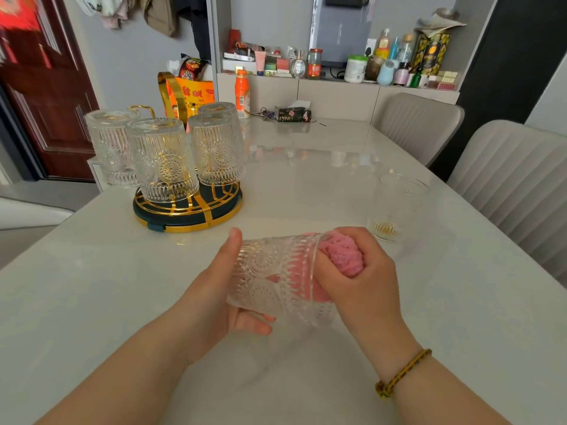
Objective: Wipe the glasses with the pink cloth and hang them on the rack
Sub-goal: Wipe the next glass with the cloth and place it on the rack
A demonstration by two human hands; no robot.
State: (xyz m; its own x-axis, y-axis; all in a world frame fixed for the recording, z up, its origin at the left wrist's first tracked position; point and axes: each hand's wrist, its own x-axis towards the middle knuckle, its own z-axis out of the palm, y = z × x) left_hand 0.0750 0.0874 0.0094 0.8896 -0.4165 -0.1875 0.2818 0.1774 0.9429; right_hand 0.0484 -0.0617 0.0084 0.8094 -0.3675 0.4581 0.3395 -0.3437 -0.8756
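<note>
Lying on its side above the near middle of the surface (306,167), a patterned glass (276,271) is held between both hands. The left hand (214,289) grips its base end, thumb over the top and fingers curled beneath. The right hand (362,277), with a braided bracelet (402,374) on its wrist, is clenched round the pink cloth (343,256). The cloth is bunched at the glass's mouth, and part of it shows pink through the wall from inside.

At the far left stands the rack (187,210), a round dark tray with gold wire. It carries four glasses (162,161) upside down. On the right, well apart from the rack, an upright glass (395,207) stands on the surface, mouth up.

The surface is pale, glossy and marbled, and mirrors the shelf goods at its far end. There an orange bottle (242,93), a bunch of keys (264,113) and a dark tissue pack (293,114) sit close to the wall. A yellow snack bag (190,96) stands behind the rack. Two grey ribbed chairs (515,176) are drawn up along the right edge. Beyond, a recessed shelf (337,82) holds crowded jars, bottles, boxes and a tall tin. A dark red door (46,102) fills the far left, and clothes (159,13) hang on the grey wall above.
</note>
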